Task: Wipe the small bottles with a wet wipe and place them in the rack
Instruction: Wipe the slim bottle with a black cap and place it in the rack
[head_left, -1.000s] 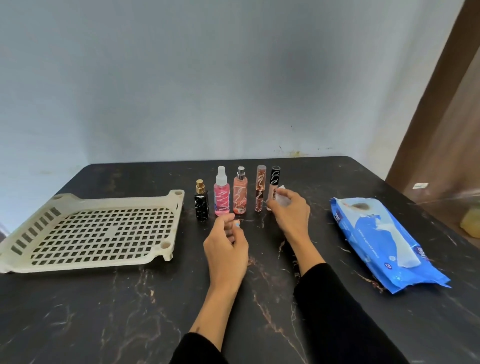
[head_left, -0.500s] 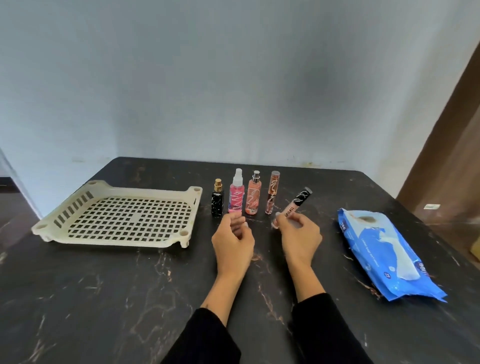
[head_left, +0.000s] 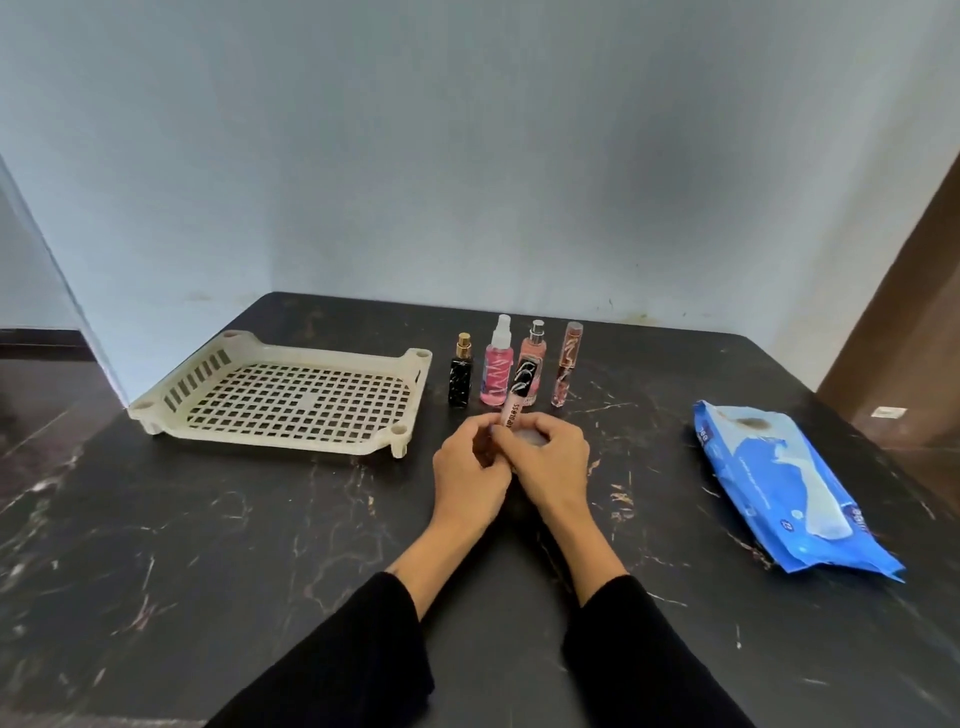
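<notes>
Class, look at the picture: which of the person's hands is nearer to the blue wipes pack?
Right. The right hand lies between the left hand and the blue wipes pack; neither touches it.

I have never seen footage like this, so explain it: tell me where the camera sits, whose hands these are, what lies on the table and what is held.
There is one picture, from a camera worn on a person's head, looking down at their bare hands. The left hand and right hand together hold a lip gloss tube, with a pale wipe showing under the right fingers. On the dark table stand four small bottles, a cream rack with nothing in it, and a blue wipes pack.
</notes>
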